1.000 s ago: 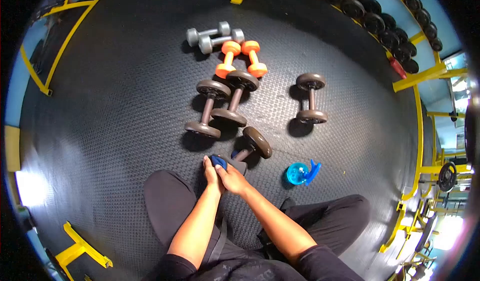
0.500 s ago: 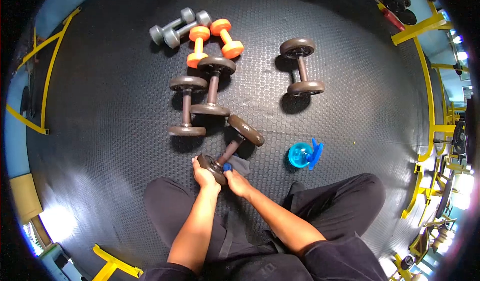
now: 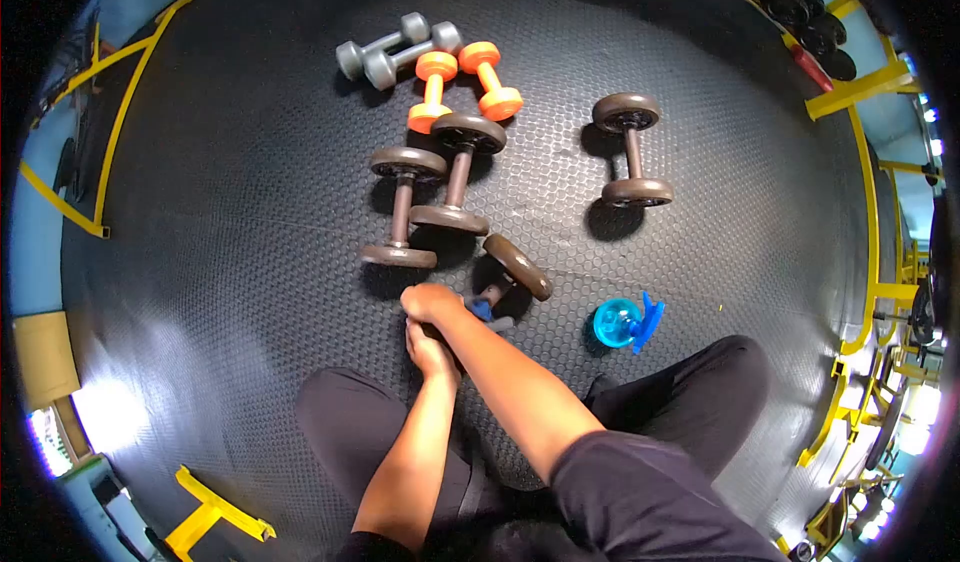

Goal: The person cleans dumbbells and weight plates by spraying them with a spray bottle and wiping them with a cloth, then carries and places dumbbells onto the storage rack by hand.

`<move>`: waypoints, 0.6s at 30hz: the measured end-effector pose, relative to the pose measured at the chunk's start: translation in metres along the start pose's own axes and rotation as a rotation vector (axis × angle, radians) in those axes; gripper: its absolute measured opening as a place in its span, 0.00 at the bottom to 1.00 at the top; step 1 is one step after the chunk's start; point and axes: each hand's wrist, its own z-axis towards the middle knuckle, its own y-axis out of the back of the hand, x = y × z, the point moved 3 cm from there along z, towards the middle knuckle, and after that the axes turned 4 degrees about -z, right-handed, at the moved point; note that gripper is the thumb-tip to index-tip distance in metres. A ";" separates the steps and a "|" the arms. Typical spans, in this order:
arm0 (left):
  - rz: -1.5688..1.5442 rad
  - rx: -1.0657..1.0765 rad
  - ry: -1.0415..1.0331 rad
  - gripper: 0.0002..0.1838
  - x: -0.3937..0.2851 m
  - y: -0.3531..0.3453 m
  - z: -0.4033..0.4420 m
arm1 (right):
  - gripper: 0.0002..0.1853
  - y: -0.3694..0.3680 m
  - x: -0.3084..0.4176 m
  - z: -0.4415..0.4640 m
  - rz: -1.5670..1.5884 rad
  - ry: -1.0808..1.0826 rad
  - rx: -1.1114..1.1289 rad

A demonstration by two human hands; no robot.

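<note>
A dark brown dumbbell (image 3: 517, 268) lies tilted on the floor in front of me, its far weight in plain sight. Its near weight is covered by my hands. My left hand (image 3: 432, 352) cups that near end from below. Crossing over it, my right hand (image 3: 432, 303) is curled at the far left side of the same weight. A blue and grey cloth (image 3: 482, 310) shows beside the right wrist, against the handle; the part under the hand is hidden. Just beyond are two more brown dumbbells, one on the left (image 3: 402, 212) and one next to it (image 3: 459, 177).
Two orange dumbbells (image 3: 433, 92) and two grey dumbbells (image 3: 412, 56) lie farther off. Another brown dumbbell (image 3: 634, 152) rests to the right. A blue bottle (image 3: 618, 323) is near my right knee. Yellow metal frames (image 3: 855, 92) line the sides of the black mat (image 3: 250, 182).
My right hand has moved from the inner right side of the near weight, over my left hand, to its far left side. The view has shifted, so the floor objects appear farther right.
</note>
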 end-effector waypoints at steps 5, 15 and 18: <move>0.097 -0.103 -0.077 0.28 0.014 0.027 0.024 | 0.27 0.003 0.004 -0.018 -0.075 0.103 0.086; 0.268 -0.192 -0.355 0.26 0.013 0.013 0.023 | 0.26 -0.015 -0.046 -0.145 0.328 0.267 -0.413; 0.117 -0.239 -0.194 0.27 -0.004 -0.015 -0.012 | 0.22 -0.015 -0.106 -0.138 0.467 -0.084 -0.306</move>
